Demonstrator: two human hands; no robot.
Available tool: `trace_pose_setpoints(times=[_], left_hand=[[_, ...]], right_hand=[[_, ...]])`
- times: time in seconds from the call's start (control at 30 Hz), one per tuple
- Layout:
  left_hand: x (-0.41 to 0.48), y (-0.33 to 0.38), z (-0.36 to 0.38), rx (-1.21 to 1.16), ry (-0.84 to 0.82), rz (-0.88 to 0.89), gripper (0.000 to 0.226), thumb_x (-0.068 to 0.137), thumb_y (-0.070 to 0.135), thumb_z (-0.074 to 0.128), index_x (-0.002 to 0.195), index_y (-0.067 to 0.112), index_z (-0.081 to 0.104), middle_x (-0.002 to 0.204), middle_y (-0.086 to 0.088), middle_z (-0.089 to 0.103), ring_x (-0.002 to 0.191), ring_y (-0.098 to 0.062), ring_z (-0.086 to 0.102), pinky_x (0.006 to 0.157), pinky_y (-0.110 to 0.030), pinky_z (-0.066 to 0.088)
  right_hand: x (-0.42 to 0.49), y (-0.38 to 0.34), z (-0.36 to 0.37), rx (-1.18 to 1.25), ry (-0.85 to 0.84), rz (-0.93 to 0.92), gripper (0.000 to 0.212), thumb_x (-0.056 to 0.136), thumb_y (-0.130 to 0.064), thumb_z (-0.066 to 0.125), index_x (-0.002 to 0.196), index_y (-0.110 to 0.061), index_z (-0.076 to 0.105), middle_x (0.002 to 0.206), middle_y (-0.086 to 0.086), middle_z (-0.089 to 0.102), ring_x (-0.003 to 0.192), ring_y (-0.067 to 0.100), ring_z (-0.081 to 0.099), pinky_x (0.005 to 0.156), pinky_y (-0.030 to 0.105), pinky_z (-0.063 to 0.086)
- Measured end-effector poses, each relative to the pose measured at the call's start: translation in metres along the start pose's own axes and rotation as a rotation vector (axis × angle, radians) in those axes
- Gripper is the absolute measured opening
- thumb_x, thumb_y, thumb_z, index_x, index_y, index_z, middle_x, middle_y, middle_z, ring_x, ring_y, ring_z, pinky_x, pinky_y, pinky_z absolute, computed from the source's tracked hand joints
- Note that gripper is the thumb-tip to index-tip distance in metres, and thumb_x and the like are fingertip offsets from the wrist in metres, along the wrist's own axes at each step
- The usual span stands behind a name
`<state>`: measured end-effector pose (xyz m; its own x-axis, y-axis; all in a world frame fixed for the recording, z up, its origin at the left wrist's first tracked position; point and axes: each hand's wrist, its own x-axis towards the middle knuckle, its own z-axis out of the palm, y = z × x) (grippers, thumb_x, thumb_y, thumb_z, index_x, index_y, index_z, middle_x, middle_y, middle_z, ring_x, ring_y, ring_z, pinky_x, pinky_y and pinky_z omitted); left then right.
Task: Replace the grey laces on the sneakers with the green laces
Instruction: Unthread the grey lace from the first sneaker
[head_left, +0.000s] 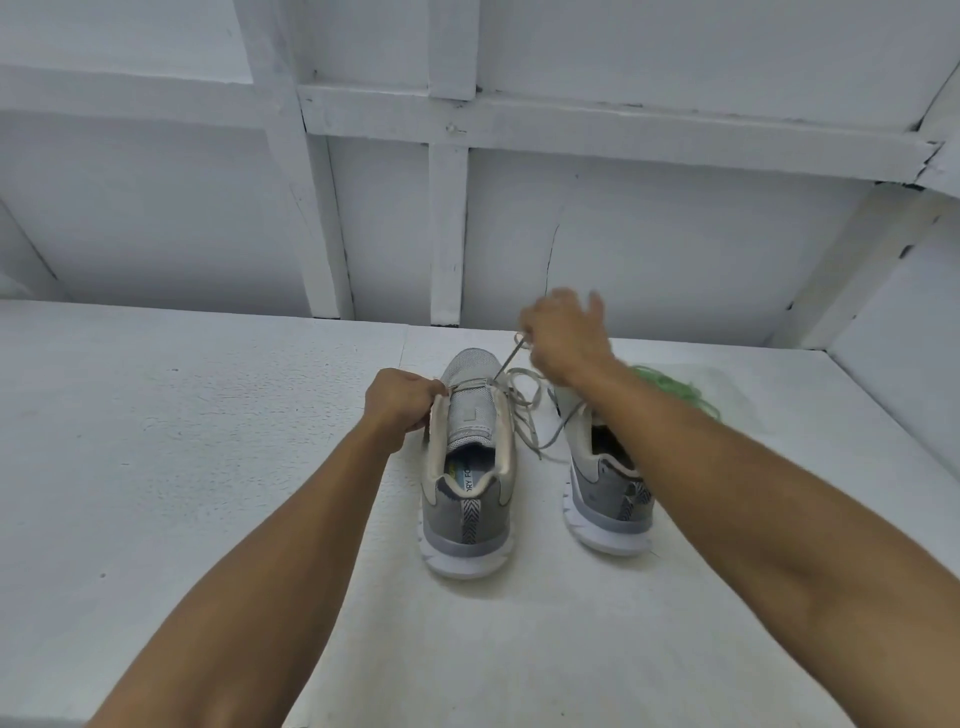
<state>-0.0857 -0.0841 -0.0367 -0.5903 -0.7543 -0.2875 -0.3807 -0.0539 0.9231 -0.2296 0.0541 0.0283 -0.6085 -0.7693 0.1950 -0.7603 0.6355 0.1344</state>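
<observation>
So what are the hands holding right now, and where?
Left hand grips the left sneaker by its eyelet edge; right hand pinches the grey lace on a taut strand.

White table (208, 467). Sneaker (470, 499) centre, second sneaker (608, 499) at its 3 o'clock, heels toward 6. Green laces (670, 387) heaped at 1 o'clock.

White painted surface (182, 441), lightly textured, runs to the far wall (649, 249). Wall is white panels framed by white wooden battens (448, 234); paint cracked at far right. Light even, diffuse.
</observation>
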Motion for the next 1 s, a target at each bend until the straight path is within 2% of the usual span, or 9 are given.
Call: trace_pose_setpoints(times=[0.1,0.23,0.3,0.43,0.53,0.63,0.8,0.9,1.0], left_hand=[[0.000,-0.001,0.000,0.003,-0.001,0.002,0.008,0.080,0.009,0.072,0.081,0.002,0.076,0.067,-0.012,0.062,0.052,-0.021,0.050,0.049,-0.024,0.044],[0.002,-0.001,0.000,-0.006,0.009,0.004,0.007,0.077,0.011,0.074,0.076,0.004,0.076,0.072,-0.014,0.067,0.061,-0.024,0.058,0.067,-0.038,0.059],[0.003,-0.002,0.000,0.000,0.005,0.002,0.008,0.077,0.011,0.074,0.077,0.002,0.076,0.071,-0.014,0.066,0.062,-0.025,0.058,0.071,-0.041,0.058],[0.001,0.000,0.001,0.010,0.017,0.009,0.009,0.078,0.012,0.074,0.080,0.003,0.076,0.074,-0.014,0.068,0.061,-0.024,0.059,0.070,-0.037,0.058],[-0.001,0.000,0.001,0.027,0.026,0.024,0.010,0.079,0.012,0.074,0.083,0.004,0.077,0.080,-0.015,0.071,0.064,-0.024,0.061,0.074,-0.039,0.060],[0.000,-0.002,0.001,0.038,0.028,0.035,0.007,0.080,0.013,0.074,0.082,0.007,0.078,0.086,-0.014,0.072,0.071,-0.026,0.066,0.076,-0.043,0.061],[0.001,-0.003,0.001,0.060,0.036,0.036,0.006,0.079,0.014,0.074,0.080,0.010,0.078,0.088,-0.012,0.073,0.084,-0.030,0.070,0.077,-0.044,0.060],[-0.001,0.001,0.000,0.102,0.003,0.019,0.011,0.080,0.017,0.074,0.083,0.008,0.077,0.088,-0.012,0.073,0.076,-0.026,0.069,0.076,-0.039,0.061],[-0.009,0.020,-0.004,0.327,-0.067,0.061,0.024,0.087,0.026,0.069,0.087,0.002,0.073,0.087,-0.013,0.071,0.070,-0.023,0.064,0.072,-0.032,0.059]], right_hand=[[0.014,0.034,-0.028,0.000,0.161,0.200,0.034,0.085,-0.006,0.051,0.117,-0.015,0.058,0.127,0.008,0.053,0.130,0.033,0.036,0.110,0.057,0.020],[0.016,0.027,-0.030,0.078,0.014,0.156,0.056,0.086,-0.012,0.053,0.141,-0.020,0.041,0.150,0.007,0.035,0.145,0.033,0.015,0.115,0.061,0.008],[0.010,0.006,-0.012,0.119,-0.109,0.024,0.052,0.090,-0.018,0.057,0.140,-0.025,0.044,0.154,0.003,0.031,0.149,0.030,0.006,0.115,0.062,0.002],[-0.004,-0.024,0.019,0.038,-0.267,-0.140,0.017,0.095,-0.022,0.054,0.109,-0.024,0.063,0.138,0.000,0.048,0.147,0.029,0.008,0.115,0.064,0.002],[-0.006,-0.018,0.013,-0.080,-0.188,-0.172,0.023,0.091,-0.015,0.052,0.112,-0.018,0.059,0.128,0.006,0.053,0.137,0.031,0.029,0.115,0.054,0.018],[-0.004,0.005,-0.011,-0.029,-0.023,-0.116,0.031,0.085,-0.003,0.052,0.116,-0.005,0.054,0.121,0.014,0.055,0.115,0.032,0.051,0.093,0.039,0.040],[0.001,0.047,-0.041,0.111,0.053,0.035,0.026,0.090,0.000,0.047,0.116,-0.003,0.044,0.117,0.018,0.047,0.101,0.039,0.054,0.075,0.041,0.040],[0.000,0.065,-0.058,0.200,0.095,0.008,0.007,0.097,-0.008,0.043,0.103,-0.008,0.045,0.105,0.017,0.053,0.093,0.036,0.053,0.069,0.040,0.038],[-0.010,0.075,-0.077,0.359,0.137,-0.081,0.009,0.100,-0.016,0.040,0.095,-0.011,0.046,0.091,0.013,0.060,0.081,0.034,0.053,0.072,0.044,0.046]])
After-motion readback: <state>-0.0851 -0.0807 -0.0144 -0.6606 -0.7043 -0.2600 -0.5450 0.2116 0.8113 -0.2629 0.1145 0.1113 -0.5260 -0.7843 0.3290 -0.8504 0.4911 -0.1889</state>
